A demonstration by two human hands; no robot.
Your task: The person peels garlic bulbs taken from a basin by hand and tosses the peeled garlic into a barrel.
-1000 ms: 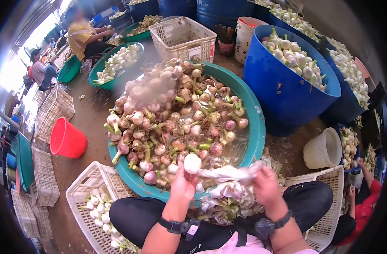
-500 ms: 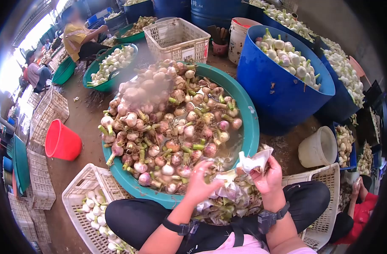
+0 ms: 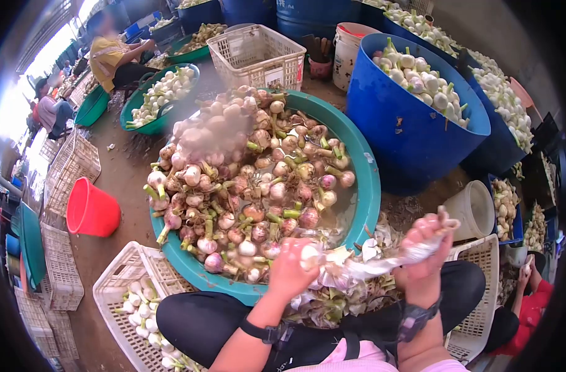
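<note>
Half a second ago I had the left hand [image 3: 290, 268] loose and spread, away from the bulb, while the right hand [image 3: 425, 254] held that bulb with its papery skin hanging about it. Now I see the left hand closed around a pale garlic bulb [image 3: 309, 255], over the near edge of the green tub [image 3: 371, 180]. The right hand has swung up and out to the side, fingers curled on a long strip of skin [image 3: 385, 261] that runs back toward the left hand. The strip is blurred near its middle, so from here I cannot tell whether it is joined to the bulb or torn free

For the peeling, I read this as the outer layer mostly drawn off, with the bulb secured on one side and its wrapping on the other. Both grips look firm to me, though fingers hide part of the bulb

Below the hands lies a heap of loose skins [image 3: 339, 301]. The tub's unpeeled bulbs [image 3: 252, 214] look undisturbed since then, and white bulbs [image 3: 143, 313] lie in the crate [image 3: 111, 282] beside the left knee
</note>
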